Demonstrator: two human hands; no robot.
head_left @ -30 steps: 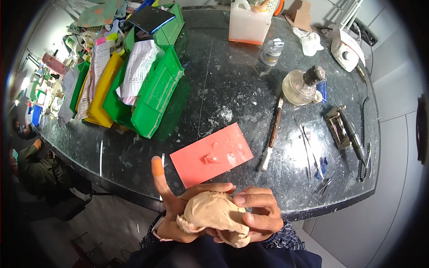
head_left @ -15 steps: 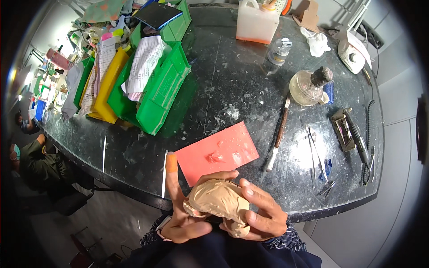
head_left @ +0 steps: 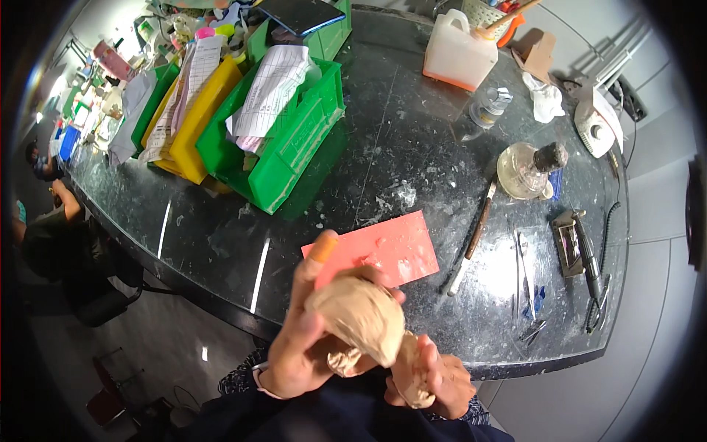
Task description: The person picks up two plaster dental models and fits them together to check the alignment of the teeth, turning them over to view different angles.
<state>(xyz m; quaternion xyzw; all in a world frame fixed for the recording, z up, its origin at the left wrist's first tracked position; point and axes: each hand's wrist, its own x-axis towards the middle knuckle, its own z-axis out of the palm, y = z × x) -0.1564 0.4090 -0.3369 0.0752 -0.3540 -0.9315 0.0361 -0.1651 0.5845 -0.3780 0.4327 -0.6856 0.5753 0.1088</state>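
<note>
My left hand (head_left: 302, 346) is closed round a tan cast piece (head_left: 357, 313), with an orange band on its raised index finger. Just below and to the right, my right hand (head_left: 445, 383) grips a second tan cast piece (head_left: 412, 372); its far fingers are partly hidden. Beyond them lies a pink rectangular sheet (head_left: 401, 239) with small lumps on it. To its right are a wooden-handled spatula (head_left: 482, 214) and slim metal instruments (head_left: 524, 272).
Green bins (head_left: 287, 169) and a yellow bin (head_left: 191, 140) hold papers at left. A plastic jug (head_left: 456, 51), glass burner (head_left: 519, 173), white control unit (head_left: 593, 125) and pen-like tool on a block (head_left: 582, 247) stand toward the right. A co-worker (head_left: 55, 228) sits far left.
My left hand has risen with the upper cast piece, and my right hand has dropped slightly, the two pieces now showing apart. The whole view has shifted a little.
</note>
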